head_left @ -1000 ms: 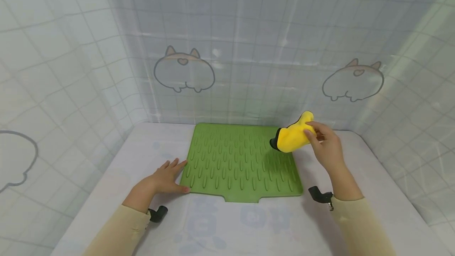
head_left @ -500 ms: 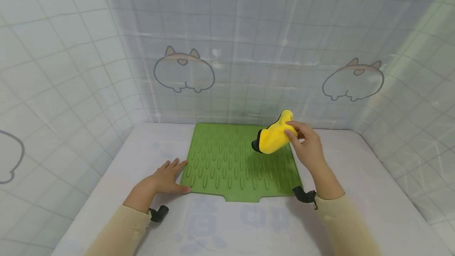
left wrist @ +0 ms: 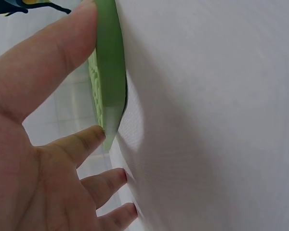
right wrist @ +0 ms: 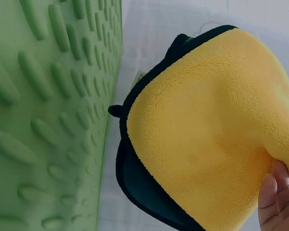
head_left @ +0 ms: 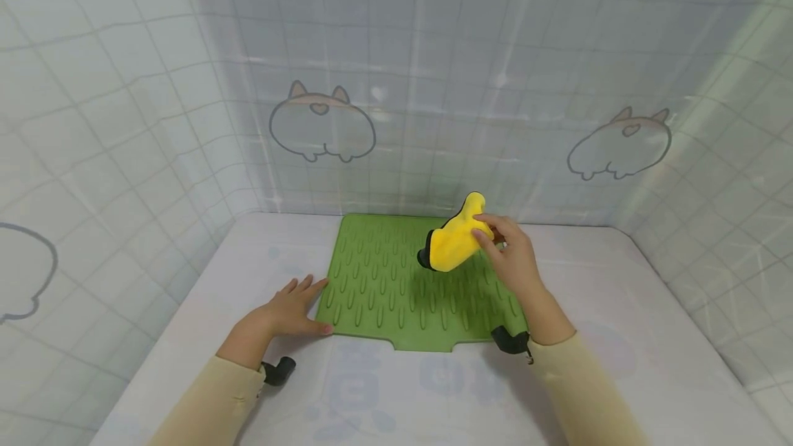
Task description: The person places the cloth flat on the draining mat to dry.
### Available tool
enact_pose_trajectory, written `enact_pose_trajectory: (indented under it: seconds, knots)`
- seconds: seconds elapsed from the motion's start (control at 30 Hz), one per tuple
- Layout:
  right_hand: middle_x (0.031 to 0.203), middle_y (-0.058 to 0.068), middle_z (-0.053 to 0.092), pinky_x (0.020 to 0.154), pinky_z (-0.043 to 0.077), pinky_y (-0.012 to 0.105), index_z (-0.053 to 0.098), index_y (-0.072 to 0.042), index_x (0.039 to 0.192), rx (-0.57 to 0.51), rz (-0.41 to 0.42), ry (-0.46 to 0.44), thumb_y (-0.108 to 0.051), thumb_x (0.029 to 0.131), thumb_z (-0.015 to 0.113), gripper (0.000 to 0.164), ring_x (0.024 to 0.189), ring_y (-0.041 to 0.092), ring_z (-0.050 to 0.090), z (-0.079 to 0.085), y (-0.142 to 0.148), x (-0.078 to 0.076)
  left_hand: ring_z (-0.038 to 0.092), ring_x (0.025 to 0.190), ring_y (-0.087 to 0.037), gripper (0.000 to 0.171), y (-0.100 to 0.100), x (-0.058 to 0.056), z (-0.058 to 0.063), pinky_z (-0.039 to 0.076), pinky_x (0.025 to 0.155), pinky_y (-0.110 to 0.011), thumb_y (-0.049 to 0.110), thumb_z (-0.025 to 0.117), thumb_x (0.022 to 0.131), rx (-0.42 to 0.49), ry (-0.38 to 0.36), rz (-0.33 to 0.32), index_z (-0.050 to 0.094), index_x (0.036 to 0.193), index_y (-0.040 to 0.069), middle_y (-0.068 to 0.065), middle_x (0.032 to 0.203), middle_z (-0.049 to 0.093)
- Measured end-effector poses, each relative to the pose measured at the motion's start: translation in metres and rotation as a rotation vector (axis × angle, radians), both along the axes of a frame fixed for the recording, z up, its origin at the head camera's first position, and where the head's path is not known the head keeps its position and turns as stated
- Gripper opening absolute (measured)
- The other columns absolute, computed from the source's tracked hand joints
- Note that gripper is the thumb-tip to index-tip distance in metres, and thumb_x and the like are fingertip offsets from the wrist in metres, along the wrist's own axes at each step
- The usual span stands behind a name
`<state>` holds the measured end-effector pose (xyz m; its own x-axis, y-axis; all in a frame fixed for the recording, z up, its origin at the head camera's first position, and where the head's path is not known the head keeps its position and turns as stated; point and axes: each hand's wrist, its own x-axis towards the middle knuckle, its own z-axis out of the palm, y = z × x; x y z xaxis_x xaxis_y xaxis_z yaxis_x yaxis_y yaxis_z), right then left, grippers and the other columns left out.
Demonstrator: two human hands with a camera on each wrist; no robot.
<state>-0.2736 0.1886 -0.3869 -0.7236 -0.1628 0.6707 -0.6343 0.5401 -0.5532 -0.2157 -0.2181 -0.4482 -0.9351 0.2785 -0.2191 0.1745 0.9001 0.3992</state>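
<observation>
A yellow cloth (head_left: pixel 457 241) with dark trim hangs above a green mat (head_left: pixel 372 281) covered in raised oval ridges. My right hand (head_left: pixel 513 253) pinches the cloth near its right side. In the right wrist view the cloth (right wrist: pixel 202 125) shows a fluffy yellow face, a black border and a dark green underside, with the ridged mat (right wrist: pixel 43 115) to its left. My left hand (head_left: pixel 291 310) lies with fingers spread at the mat's left edge, thumb at the near left corner. The left wrist view has the thumb and index fingertip of this hand (left wrist: pixel 43 144) against the mat's thick side (left wrist: pixel 111 67).
The mat lies on a pale table (head_left: pixel 279 398) with faint printed patterns. Behind it rises a tiled-pattern back wall (head_left: pixel 434 88) with cartoon animal outlines, and similar walls stand left and right. Black wrist mounts (head_left: pixel 511 341) stick out at both sleeves.
My right hand has carried the yellow cloth leftward over the mat, from its right edge toward the middle. The left hand has stayed at the mat's left edge.
</observation>
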Motion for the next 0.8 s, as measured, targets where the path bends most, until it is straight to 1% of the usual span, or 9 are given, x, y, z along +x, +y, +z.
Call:
enact_pose_trajectory:
  seconds: [0.23, 0.33, 0.5, 0.63, 0.7, 0.8]
  knots:
    - [0.096, 0.010, 0.063, 0.070, 0.051, 0.024, 0.070, -0.006, 0.121, 0.006, 0.046, -0.006, -0.006, 0.093, 0.071, 0.028, 0.079, 0.019, 0.053, -0.001, -0.011, -0.007, 0.015, 0.141, -0.062, 0.103, 0.002, -0.001, 0.004, 0.019, 0.108, -0.077, 0.053, 0.079, 0.079, 0.001, -0.010, 0.004, 0.032, 0.156, 0.004, -0.034, 0.158, 0.022]
    - [0.099, 0.010, 0.063, 0.071, 0.052, 0.029, 0.069, -0.007, 0.122, 0.004, 0.063, -0.046, -0.008, 0.094, 0.070, 0.027, 0.082, 0.020, 0.054, -0.004, -0.016, -0.009, 0.015, 0.141, -0.062, 0.103, 0.003, -0.002, 0.005, 0.018, 0.108, -0.077, 0.054, 0.079, 0.079, 0.004, -0.017, 0.007, 0.031, 0.156, 0.004, -0.034, 0.158, 0.021]
    - [0.112, 0.012, 0.066, 0.072, 0.054, 0.035, 0.068, -0.008, 0.123, 0.006, 0.102, -0.095, -0.011, 0.097, 0.067, 0.026, 0.089, 0.022, 0.059, -0.012, -0.024, -0.012, 0.015, 0.141, -0.062, 0.103, 0.003, -0.002, 0.005, 0.018, 0.108, -0.077, 0.054, 0.079, 0.079, -0.002, -0.020, 0.012, 0.031, 0.156, 0.004, -0.034, 0.158, 0.021]
    - [0.110, 0.013, 0.066, 0.073, 0.056, 0.040, 0.068, -0.007, 0.123, 0.008, 0.132, -0.122, -0.011, 0.097, 0.067, 0.026, 0.089, 0.025, 0.061, -0.017, -0.031, -0.014, 0.015, 0.141, -0.062, 0.103, 0.003, -0.002, 0.005, 0.018, 0.107, -0.077, 0.054, 0.079, 0.079, -0.003, -0.020, 0.011, 0.031, 0.156, 0.004, -0.034, 0.158, 0.021]
    - [0.109, 0.012, 0.066, 0.074, 0.056, 0.040, 0.068, -0.008, 0.124, 0.025, 0.132, -0.150, -0.014, 0.098, 0.066, 0.027, 0.089, 0.025, 0.062, -0.019, -0.034, -0.015, 0.015, 0.141, -0.062, 0.103, 0.003, -0.003, 0.005, 0.018, 0.107, -0.077, 0.054, 0.079, 0.079, -0.005, -0.020, 0.010, 0.032, 0.156, 0.004, -0.034, 0.158, 0.021]
    - [0.108, 0.009, 0.065, 0.076, 0.056, 0.038, 0.067, -0.011, 0.126, 0.061, 0.119, -0.217, -0.021, 0.100, 0.064, 0.028, 0.090, 0.023, 0.062, -0.023, -0.039, -0.017, 0.015, 0.141, -0.062, 0.103, 0.003, -0.003, 0.006, 0.019, 0.107, -0.077, 0.054, 0.079, 0.079, -0.008, -0.019, 0.008, 0.032, 0.156, 0.004, -0.034, 0.158, 0.022]
